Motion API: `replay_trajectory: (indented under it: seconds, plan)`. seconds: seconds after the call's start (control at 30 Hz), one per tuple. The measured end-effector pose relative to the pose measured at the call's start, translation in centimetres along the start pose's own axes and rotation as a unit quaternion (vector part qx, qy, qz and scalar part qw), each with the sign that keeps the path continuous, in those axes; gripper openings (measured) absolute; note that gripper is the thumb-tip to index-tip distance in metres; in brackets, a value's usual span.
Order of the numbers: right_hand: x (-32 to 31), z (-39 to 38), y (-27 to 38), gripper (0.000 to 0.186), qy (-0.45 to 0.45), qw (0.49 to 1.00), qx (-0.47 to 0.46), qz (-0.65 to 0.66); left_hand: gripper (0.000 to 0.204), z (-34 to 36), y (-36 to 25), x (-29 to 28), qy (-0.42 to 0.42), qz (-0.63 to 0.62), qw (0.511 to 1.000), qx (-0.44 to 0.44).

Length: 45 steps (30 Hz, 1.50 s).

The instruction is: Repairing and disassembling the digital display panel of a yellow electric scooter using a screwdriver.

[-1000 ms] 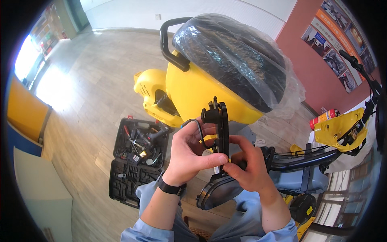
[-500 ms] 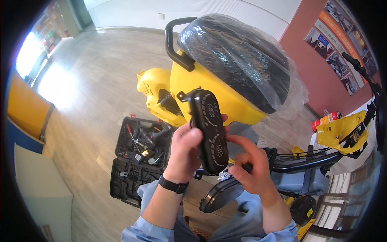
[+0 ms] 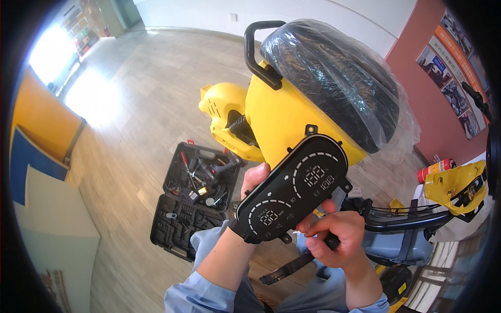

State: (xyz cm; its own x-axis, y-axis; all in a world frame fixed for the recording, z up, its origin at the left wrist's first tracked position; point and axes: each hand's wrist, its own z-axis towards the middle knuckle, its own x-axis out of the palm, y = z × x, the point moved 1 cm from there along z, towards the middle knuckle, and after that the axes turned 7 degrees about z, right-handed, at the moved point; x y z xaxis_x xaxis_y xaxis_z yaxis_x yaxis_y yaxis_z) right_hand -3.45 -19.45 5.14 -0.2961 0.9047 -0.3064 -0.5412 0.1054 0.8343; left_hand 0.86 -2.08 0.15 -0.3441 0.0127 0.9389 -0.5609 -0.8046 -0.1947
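At far left, a yellow partition (image 3: 47, 115) stands beside blue and pale panels. A pale wood-look floor (image 3: 122, 177) extends to its right. On the floor lies an open black toolbox (image 3: 183, 236); its upper half carries a red-handled tool (image 3: 183, 158), a drill (image 3: 225, 166) and assorted loose items.

The left hand (image 3: 254, 180) is clamped on the dashboard (image 3: 293, 192), thumb side visible at the upper left edge, palm hidden behind. The dashboard is located at the centre, above the lap, tilted with its right end higher. Its black face, with two dial displays, is directed upward toward the viewer; small mounting tabs project from its rim.

Beyond it is a yellow body panel (image 3: 287, 112), fitted with a black handle (image 3: 250, 52) and a seat (image 3: 334, 86) under clear plastic. The right hand (image 3: 338, 237) is closed on a curved black cover (image 3: 286, 270), which hangs below the dashboard. Contact between this hand and the dashboard cannot be determined.

At right are a black frame tube (image 3: 409, 221), a red fire extinguisher (image 3: 436, 170) and a yellow shell (image 3: 455, 187).
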Motion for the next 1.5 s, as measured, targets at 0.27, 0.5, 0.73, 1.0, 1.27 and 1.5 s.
replay_trajectory:
  seconds: [0.27, 0.5, 0.73, 1.0, 1.27, 1.5]
  plan:
    - [0.2, 0.1, 0.1, 0.016, 0.007, 1.0, 0.015, -0.009, 0.103, -0.5, 0.1, -0.1, -0.013, 0.027, 0.999, -0.023]
    - [-0.9, -0.5, -1.7, 0.018, -0.156, 0.958, 0.179, 0.159, 0.089, 0.3, -1.0, 0.6, -0.018, -0.026, 0.999, 0.017]
    - [-1.8, -0.7, -4.4, 0.047, -0.186, 0.827, 0.252, 0.467, 0.084, 0.7, -0.9, 0.5, -0.029, -0.074, 0.997, -0.004]
    - [-1.9, -1.3, -5.9, 0.043, -0.136, 0.761, 0.272, 0.572, 0.08, 0.9, -0.4, -0.7, -0.062, 0.006, 0.994, -0.088]
    - [-1.6, -1.4, -5.5, 0.03, -0.281, 0.785, 0.309, 0.459, 0.078, 0.9, -0.5, -0.3, -0.112, 0.02, 0.989, -0.095]
    - [-2.3, -1.6, -4.9, 0.024, -0.263, 0.662, 0.333, 0.619, 0.047, 0.9, 0.3, -0.1, -0.419, 0.199, 0.885, 0.026]
